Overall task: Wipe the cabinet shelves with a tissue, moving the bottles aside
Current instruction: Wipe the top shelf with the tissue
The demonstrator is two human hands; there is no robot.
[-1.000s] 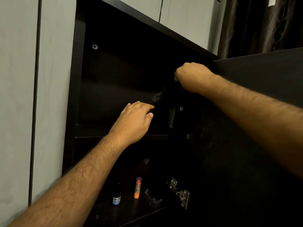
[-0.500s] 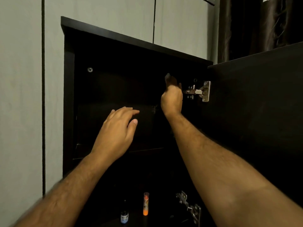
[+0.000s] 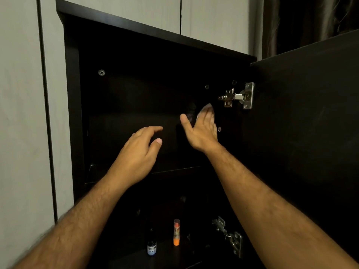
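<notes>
The tissue (image 3: 206, 109) was a pale patch at the right hand's (image 3: 202, 131) fingertips, pressed flat against the dark right inner wall of the cabinet (image 3: 71, 105), just below and left of the upper hinge (image 3: 238, 96). The right hand lay with fingers extended over the tissue and thumb spread out to the left; we recorded it as unclenched, pressing rather than gripping. The left hand (image 3: 138, 152) hovered in front of the dim upper compartment, fingers loosely extended and thumb apart, holding nothing; we could not tell whether it touched the back panel.

The upper shelf (image 3: 174, 169) showed only as a faint front edge below both hands. On the lower shelf (image 3: 165, 255), near its front edge, a small dark bottle (image 3: 152, 244) with a blue label stood upright, and just beside it to the right a slim tube (image 3: 176, 232), orange at its base, was also upright. The lower hinge (image 3: 229, 235) sat at that shelf's right end. The cabinet door (image 3: 310, 113) stood swung out to the right. Pale panels (image 3: 21, 113) bordered the cabinet's left side.
</notes>
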